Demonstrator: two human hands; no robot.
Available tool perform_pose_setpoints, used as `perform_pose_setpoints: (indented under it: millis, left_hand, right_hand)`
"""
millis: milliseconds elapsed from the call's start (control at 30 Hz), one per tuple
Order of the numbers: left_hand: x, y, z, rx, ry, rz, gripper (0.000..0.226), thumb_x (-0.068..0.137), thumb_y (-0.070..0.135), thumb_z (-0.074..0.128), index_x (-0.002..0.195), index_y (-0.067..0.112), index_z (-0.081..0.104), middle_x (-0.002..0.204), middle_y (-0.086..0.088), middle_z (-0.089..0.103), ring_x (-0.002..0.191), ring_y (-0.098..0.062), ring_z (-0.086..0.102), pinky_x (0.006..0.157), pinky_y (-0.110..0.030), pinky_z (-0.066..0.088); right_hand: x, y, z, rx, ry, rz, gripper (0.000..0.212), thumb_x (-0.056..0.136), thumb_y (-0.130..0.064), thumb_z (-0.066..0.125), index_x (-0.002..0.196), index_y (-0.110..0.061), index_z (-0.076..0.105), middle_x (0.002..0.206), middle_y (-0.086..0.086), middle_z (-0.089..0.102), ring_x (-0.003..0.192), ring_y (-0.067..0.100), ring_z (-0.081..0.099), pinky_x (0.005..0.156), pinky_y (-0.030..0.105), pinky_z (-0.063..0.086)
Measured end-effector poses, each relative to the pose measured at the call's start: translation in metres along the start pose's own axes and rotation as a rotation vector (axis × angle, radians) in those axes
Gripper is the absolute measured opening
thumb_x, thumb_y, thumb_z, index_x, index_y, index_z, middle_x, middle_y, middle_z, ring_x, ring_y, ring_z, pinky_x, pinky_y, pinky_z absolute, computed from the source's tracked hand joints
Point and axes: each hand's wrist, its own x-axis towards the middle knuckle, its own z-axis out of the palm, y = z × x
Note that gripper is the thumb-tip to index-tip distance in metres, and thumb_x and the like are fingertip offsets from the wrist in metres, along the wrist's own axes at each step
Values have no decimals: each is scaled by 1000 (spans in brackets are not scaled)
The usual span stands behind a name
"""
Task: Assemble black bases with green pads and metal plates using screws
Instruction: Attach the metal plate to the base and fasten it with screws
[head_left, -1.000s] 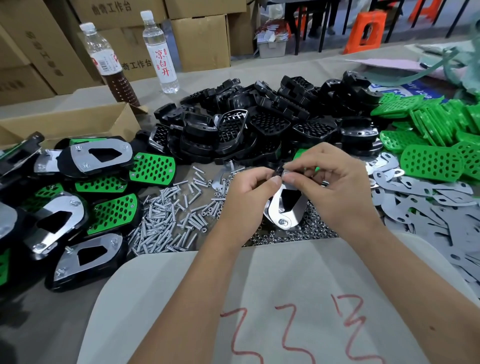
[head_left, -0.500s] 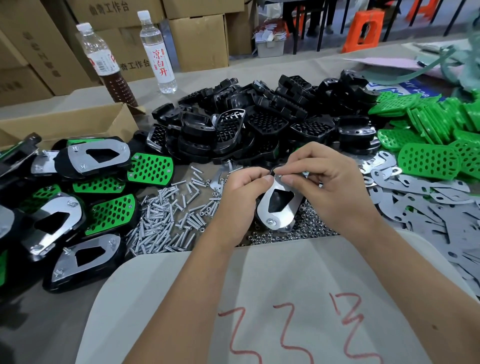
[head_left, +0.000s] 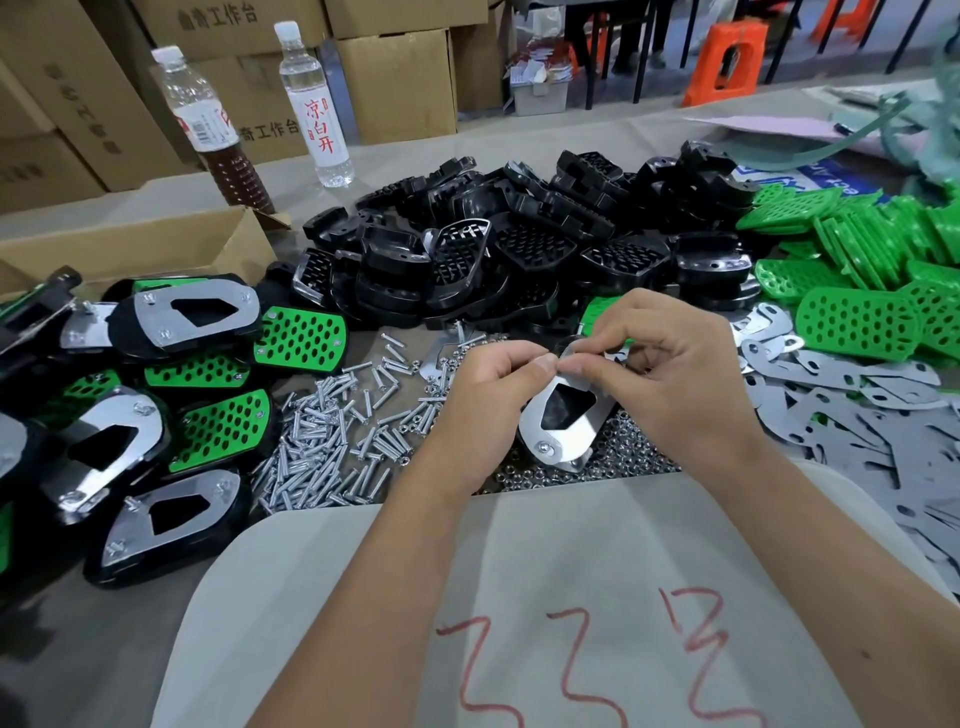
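Both hands hold one assembly (head_left: 566, 421) upright above the table: a black base with a shiny metal plate on its near face, one screw seated at the plate's lower end. My left hand (head_left: 488, 405) grips the assembly's left side, thumb at its top edge. My right hand (head_left: 675, 374) grips the right side, thumb and forefinger pinched at the plate's top corner; what they pinch is hidden. Loose screws (head_left: 332, 441) lie left of the hands, small nuts (head_left: 618, 462) beneath them.
Black bases (head_left: 519, 249) are heaped behind the hands, green pads (head_left: 857, 260) at the right, flat metal plates (head_left: 872, 410) below those. Finished assemblies (head_left: 156, 395) lie at the left beside a cardboard box (head_left: 135, 254). Two bottles (head_left: 317, 104) stand at the back.
The hands and the assembly have stayed almost in place; the fingertips keep working at the plate's top corner. The view has shifted slightly.
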Motion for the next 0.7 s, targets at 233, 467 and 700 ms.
perform_pose_setpoints:
  millis: [233,467,700]
  left_hand:
    - [0,0,0,-59,55,-4,25,90,26,56,80,10,73,78,-12,62,77,-26,55,73,-38,41]
    - [1,0,2,-16,42,11,33,90,26,55,89,-3,71,84,-19,61,83,-28,54,78,-42,41]
    - [2,0,1,-46,86,13,25,90,25,54,79,13,73,73,1,69,72,-13,60,67,-27,46]
  right_hand:
    - [-1,-2,2,-64,-2,-56,5,88,-15,82,85,-13,80,86,-1,69,75,26,65,50,45,43]
    - [-2,3,3,-26,2,-11,12,86,-13,85,97,-17,81,92,1,68,80,24,61,51,49,46]
    - [-3,1,1,61,61,34,24,93,-21,77,75,-5,75,85,4,66,78,22,64,63,50,48]
